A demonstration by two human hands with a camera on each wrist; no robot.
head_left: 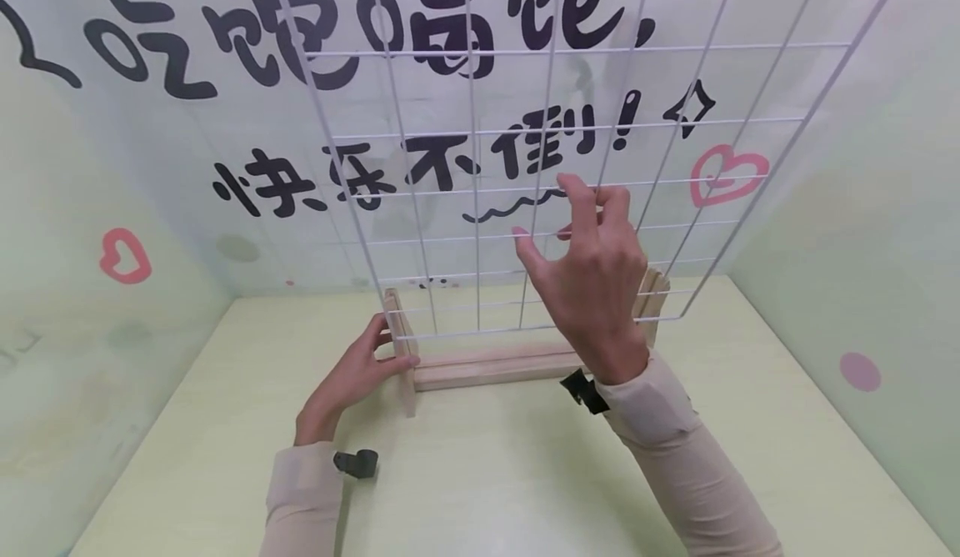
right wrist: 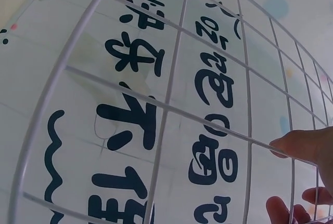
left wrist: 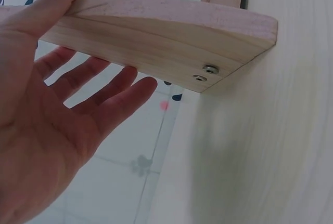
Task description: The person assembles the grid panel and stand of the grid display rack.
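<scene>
Head view: my right hand (head_left: 596, 269), fingers half-curled at the wires, seems to hold the white wire grid (head_left: 543, 128), its long axis apparently running upward past my grip. Below my grip, its lower edge overlaps the wooden stand (head_left: 487, 371); seating cannot be told. My nearer left hand (head_left: 360, 375) lightly pinches the left upright (head_left: 402, 336).

Wire panel (head_left: 547, 128): white grid | Wooden stand (head_left: 495, 368), 6 o'clock: tan, grained | Lettering (head_left: 444, 169), 12 o'clock: black | Heart (head_left: 126, 276), 9 o'clock: pink
</scene>
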